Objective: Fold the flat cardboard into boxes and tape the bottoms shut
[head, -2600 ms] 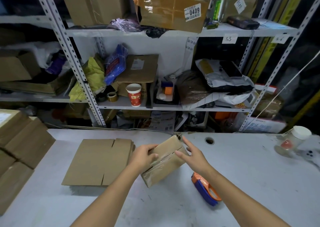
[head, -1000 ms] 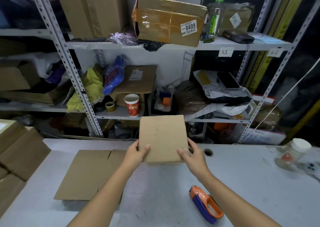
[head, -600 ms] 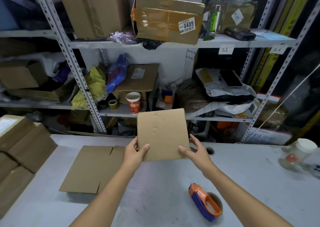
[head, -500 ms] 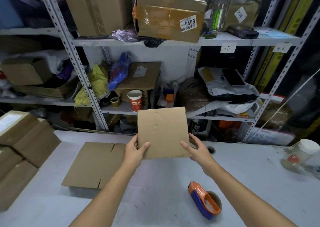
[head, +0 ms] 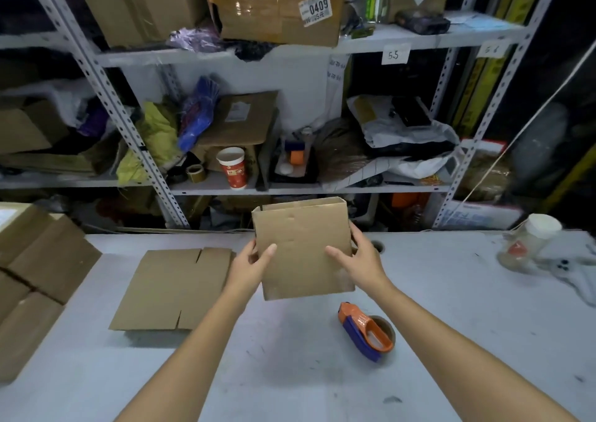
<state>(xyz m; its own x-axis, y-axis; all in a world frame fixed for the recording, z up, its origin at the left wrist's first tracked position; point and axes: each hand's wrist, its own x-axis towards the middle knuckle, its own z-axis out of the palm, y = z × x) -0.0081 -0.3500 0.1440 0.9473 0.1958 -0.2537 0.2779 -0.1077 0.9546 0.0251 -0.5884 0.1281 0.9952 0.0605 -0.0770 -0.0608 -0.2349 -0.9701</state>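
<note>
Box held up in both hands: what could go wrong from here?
1. The box is off the table, gripped only at its side edges by the left hand and right hand; it could slip or squash out of square.
2. The tape dispenser lies on the table close by, toward the person; lowering the box there might land on it.
3. Its underside is hidden, so the tape seam cannot be checked.

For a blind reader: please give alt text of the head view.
Left hand and right hand hold a brown cardboard box above a grey table. A flat brown cardboard sheet lies at left, an orange-and-blue tape dispenser at right.
</note>
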